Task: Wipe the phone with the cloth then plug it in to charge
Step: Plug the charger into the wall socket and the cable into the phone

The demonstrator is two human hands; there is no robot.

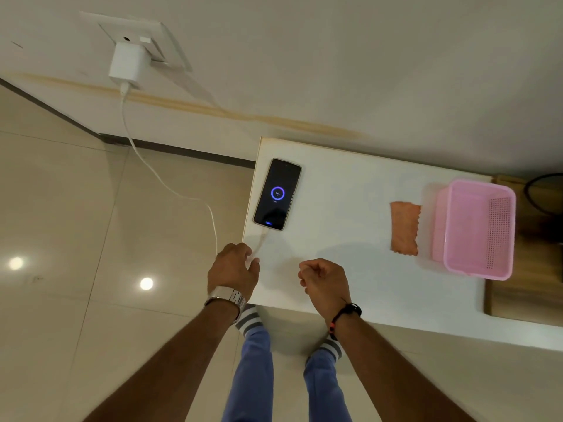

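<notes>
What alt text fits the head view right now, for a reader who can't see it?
A phone lies face up near the left edge of a white table, showing a charging ring, its cable running to a wall charger. Both hands, left and right, hold nothing; an orange cloth lies beside a pink basket.

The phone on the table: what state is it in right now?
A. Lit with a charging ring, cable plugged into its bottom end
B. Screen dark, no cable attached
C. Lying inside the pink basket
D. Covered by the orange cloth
A: the phone shows a blue ring on its screen and the cable runs from its bottom end to the charger in the wall socket.
</notes>
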